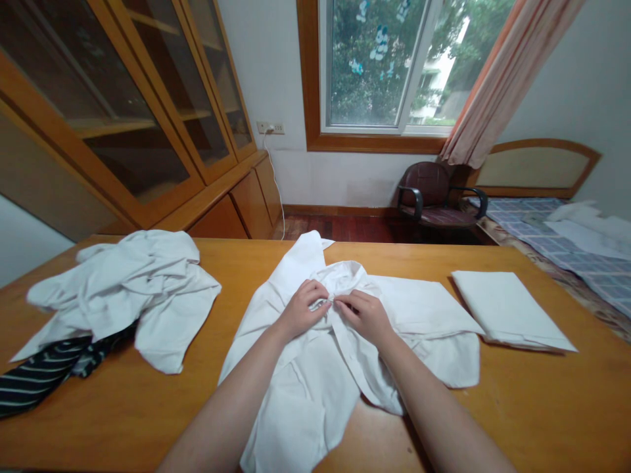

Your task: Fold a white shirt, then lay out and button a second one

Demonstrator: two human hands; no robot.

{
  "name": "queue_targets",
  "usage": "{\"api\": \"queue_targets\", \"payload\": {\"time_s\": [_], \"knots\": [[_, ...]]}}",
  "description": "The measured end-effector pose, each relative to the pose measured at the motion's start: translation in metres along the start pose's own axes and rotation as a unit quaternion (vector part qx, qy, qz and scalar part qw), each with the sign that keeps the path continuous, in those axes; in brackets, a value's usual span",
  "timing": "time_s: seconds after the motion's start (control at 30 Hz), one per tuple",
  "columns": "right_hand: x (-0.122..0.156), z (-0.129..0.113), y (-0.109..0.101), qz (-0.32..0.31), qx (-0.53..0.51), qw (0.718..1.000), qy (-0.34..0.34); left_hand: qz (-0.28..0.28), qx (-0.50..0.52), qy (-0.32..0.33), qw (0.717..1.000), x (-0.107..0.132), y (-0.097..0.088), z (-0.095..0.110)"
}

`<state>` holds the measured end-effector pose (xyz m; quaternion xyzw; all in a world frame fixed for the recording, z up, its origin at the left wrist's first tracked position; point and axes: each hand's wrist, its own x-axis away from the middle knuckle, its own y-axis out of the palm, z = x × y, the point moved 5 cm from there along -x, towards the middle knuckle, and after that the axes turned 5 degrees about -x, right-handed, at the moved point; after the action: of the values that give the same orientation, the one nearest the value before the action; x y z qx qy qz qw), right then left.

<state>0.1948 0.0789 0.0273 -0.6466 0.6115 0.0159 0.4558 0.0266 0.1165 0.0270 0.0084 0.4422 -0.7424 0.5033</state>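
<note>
A white shirt (pixel 305 381) lies spread on the wooden table (pixel 542 394) right in front of me, collar toward the far edge. My left hand (pixel 302 309) and my right hand (pixel 363 315) meet at the shirt's front just below the collar. Both pinch the fabric edges together with curled fingers, fingertips nearly touching. What sits between the fingertips is too small to make out.
A heap of crumpled white garments (pixel 133 282) lies at the left with a black striped piece (pixel 44 374) under it. A folded white shirt (pixel 507 309) rests at the right. Beyond the table stand a wooden cabinet (pixel 148 118), a dark armchair (pixel 434 194) and a bed (pixel 576 243).
</note>
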Motion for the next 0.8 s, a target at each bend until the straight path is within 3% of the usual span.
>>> {"api": "queue_targets", "payload": {"time_s": [0.8], "knots": [[0.0, 0.0064, 0.0033, -0.02, -0.006, 0.998, 0.06, -0.008, 0.025, -0.003, 1.0, -0.0007, -0.0005, 0.0009]]}}
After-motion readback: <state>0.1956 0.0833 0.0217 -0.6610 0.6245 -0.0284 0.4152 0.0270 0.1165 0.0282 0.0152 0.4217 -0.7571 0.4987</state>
